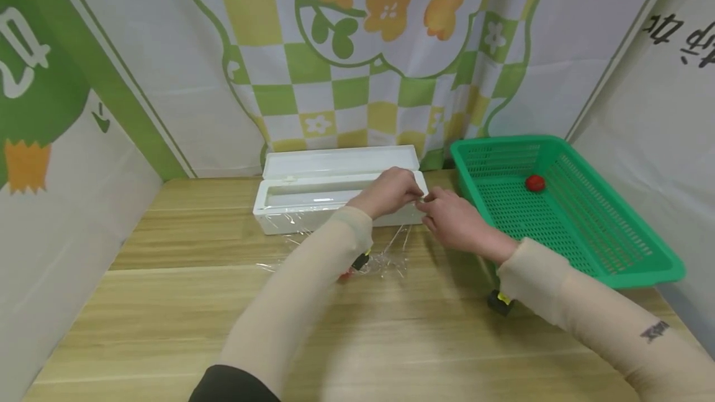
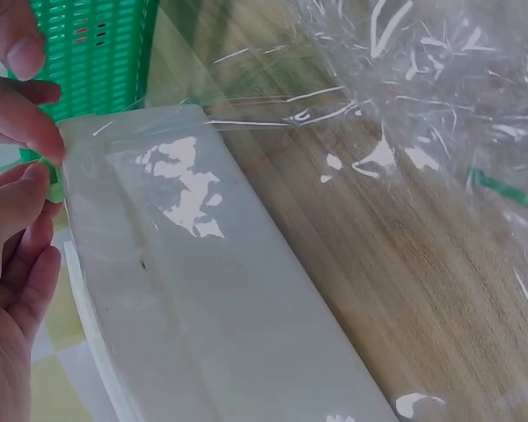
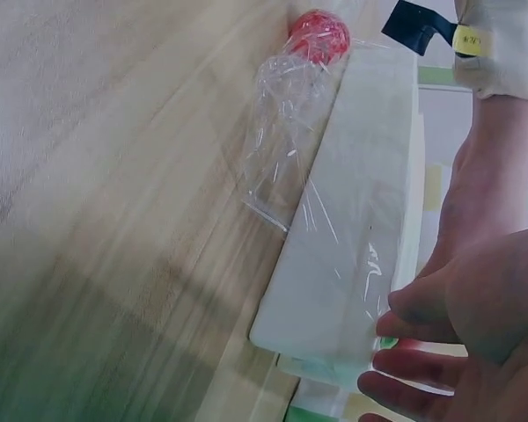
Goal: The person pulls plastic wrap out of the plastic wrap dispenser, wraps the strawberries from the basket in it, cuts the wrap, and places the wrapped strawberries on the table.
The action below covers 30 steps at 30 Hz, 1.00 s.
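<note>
A long white cling film box (image 1: 329,219) stands on the table with its lid (image 1: 341,161) raised. Clear plastic film (image 2: 405,114) stretches over its front and spills crumpled onto the wood. At the box's right end, my left hand (image 2: 13,272) pinches a small green piece (image 2: 53,186) at the edge. My right hand (image 3: 502,316) is beside it, a fingertip touching that same corner, its fingers spread and fairly straight; the exact contact is partly hidden. A red round item (image 3: 321,37) lies under the film in front of the box, mostly covered by my left forearm in the head view.
A green plastic basket (image 1: 659,272) stands at the right, close to the box, with a red item (image 1: 535,183) inside. Behind the box hangs a checked curtain (image 1: 346,92). The wooden table (image 1: 167,327) extends in front and to the left.
</note>
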Motion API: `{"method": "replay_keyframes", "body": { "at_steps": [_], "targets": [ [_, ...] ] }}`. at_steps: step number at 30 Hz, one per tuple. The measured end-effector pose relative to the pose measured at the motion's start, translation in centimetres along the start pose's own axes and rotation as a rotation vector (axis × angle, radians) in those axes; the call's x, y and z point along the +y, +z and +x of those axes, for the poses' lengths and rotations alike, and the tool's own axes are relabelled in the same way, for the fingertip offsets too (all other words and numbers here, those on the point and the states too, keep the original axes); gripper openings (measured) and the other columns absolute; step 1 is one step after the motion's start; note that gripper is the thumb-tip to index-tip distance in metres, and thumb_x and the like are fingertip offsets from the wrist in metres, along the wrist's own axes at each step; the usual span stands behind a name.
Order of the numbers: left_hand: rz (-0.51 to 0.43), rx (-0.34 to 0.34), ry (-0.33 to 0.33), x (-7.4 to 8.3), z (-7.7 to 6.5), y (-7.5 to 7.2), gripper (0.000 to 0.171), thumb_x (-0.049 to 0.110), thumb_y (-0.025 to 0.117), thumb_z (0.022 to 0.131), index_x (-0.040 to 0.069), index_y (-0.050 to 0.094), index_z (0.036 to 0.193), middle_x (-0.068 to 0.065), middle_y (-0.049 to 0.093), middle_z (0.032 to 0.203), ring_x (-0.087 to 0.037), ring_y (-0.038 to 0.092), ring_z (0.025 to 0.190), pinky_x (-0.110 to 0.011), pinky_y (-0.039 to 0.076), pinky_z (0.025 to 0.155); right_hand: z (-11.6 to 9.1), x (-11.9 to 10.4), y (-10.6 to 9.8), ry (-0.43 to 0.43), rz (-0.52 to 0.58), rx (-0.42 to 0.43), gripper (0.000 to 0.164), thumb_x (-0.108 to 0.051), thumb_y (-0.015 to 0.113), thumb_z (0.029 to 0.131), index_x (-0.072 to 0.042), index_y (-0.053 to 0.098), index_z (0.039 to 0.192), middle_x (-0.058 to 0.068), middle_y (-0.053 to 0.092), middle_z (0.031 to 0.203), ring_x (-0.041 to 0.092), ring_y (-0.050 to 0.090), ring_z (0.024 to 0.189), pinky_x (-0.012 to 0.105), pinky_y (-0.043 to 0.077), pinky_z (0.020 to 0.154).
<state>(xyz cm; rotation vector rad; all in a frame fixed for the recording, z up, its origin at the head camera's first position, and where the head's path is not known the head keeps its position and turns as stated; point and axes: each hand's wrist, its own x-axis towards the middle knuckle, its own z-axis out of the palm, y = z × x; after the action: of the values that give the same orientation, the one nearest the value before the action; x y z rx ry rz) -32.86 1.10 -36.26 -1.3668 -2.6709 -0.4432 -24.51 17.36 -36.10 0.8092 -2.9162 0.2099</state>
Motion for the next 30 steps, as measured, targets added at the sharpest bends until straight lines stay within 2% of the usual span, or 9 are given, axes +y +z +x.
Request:
{"method": "replay_keyframes", "body": {
  "at_steps": [4,9,15,17,23,30],
  "targets": [
    [-0.009,-0.007,-0.013,-0.1,0.1,0.1,0.019,0.006,0.062,0.088,0.014,0.078,0.096,-0.001,0.075,0.091,-0.016,0.066,0.085,-0.027,0.053,0.082,0.1,0.2,-0.1,0.011,0.015,-0.007,0.034,-0.011,0.056,0.092,-0.002,0.063,0.124,0.019,0.06,0.118,0.035,0.058,0.103,0.046,0.053,0.079],
    [-0.016,-0.012,-0.015,-0.3,0.0,0.2,0.021,0.004,0.062,0.087,0.013,0.077,0.097,-0.002,0.075,0.094,-0.015,0.067,0.088,-0.025,0.053,0.084,0.2,0.1,-0.3,0.012,0.005,-0.037,0.033,-0.012,0.059,0.091,-0.003,0.064,0.123,0.018,0.059,0.12,0.035,0.057,0.104,0.045,0.053,0.079],
    [0.016,-0.014,0.014,-0.7,-0.2,0.0,0.022,0.003,0.061,0.086,0.014,0.078,0.097,-0.002,0.073,0.086,-0.015,0.064,0.079,-0.025,0.053,0.078,0.2,0.1,-0.5,-0.008,-0.033,-0.034,0.034,-0.014,0.061,0.09,-0.002,0.066,0.121,0.019,0.057,0.127,0.038,0.054,0.11,0.048,0.052,0.082],
    [0.015,-0.016,0.005,-0.9,-0.6,-0.4,0.021,0.004,0.062,0.086,0.014,0.078,0.096,-0.003,0.073,0.085,-0.016,0.064,0.078,-0.026,0.053,0.077,0.2,0.0,-0.5,-0.023,-0.034,-0.022,0.034,-0.014,0.062,0.089,-0.001,0.066,0.12,0.019,0.058,0.124,0.038,0.056,0.109,0.048,0.052,0.083],
    [0.008,-0.04,-0.073,-1.5,-2.1,-1.6,0.014,0.011,0.068,0.086,0.011,0.077,0.097,-0.005,0.074,0.094,-0.017,0.068,0.088,-0.026,0.054,0.085,0.3,0.4,-0.5,-0.039,-0.029,0.001,0.032,-0.011,0.062,0.088,-0.001,0.067,0.117,0.017,0.063,0.112,0.034,0.059,0.102,0.047,0.051,0.087],
    [0.047,-0.078,-0.068,-2.1,-3.8,-2.3,0.014,0.012,0.066,0.088,0.012,0.077,0.096,-0.006,0.073,0.088,-0.017,0.066,0.083,-0.028,0.054,0.083,0.7,0.1,-0.6,-0.092,-0.025,0.03,0.023,-0.008,0.062,0.086,-0.002,0.072,0.106,0.016,0.066,0.104,0.032,0.062,0.095,0.045,0.053,0.08]
  ]
}}
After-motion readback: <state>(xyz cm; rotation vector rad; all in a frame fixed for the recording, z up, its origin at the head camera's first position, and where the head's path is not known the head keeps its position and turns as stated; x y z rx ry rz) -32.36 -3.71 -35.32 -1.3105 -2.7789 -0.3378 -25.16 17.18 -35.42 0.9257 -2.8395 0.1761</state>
